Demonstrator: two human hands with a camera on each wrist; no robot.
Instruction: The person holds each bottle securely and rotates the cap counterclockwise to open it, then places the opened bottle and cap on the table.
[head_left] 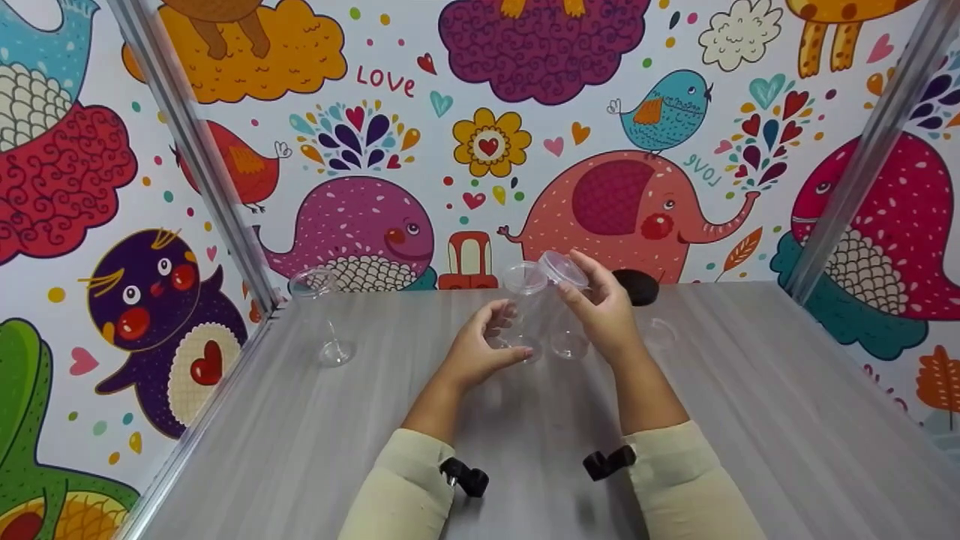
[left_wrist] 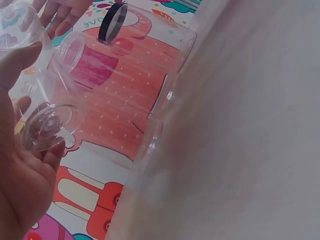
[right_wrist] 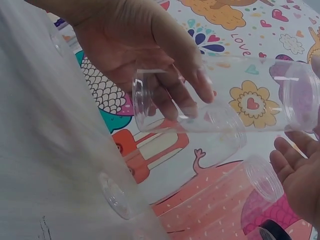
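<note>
Right wrist view: the left hand (right_wrist: 145,45) curls round the bottom of a clear jar (right_wrist: 235,95), while the right hand (right_wrist: 302,170) pinches its top. Other jars (right_wrist: 215,197) stand just behind that grip, one with a black lid (right_wrist: 276,230).

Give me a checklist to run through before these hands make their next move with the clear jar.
1. Left hand holding the held jar near its base: ok.
2. Right hand gripping the jar's top end: ok.
3. Held jar upright: not ok; it leans, its top tipped toward the right hand.
4. Top end tightly closed: cannot tell; fingers and clear plastic hide the seam.
5. Held jar free of the neighboring jar: cannot tell; the clear shapes lie close together in the views.
6. Far-left jar upright and away from both hands: ok.
</note>
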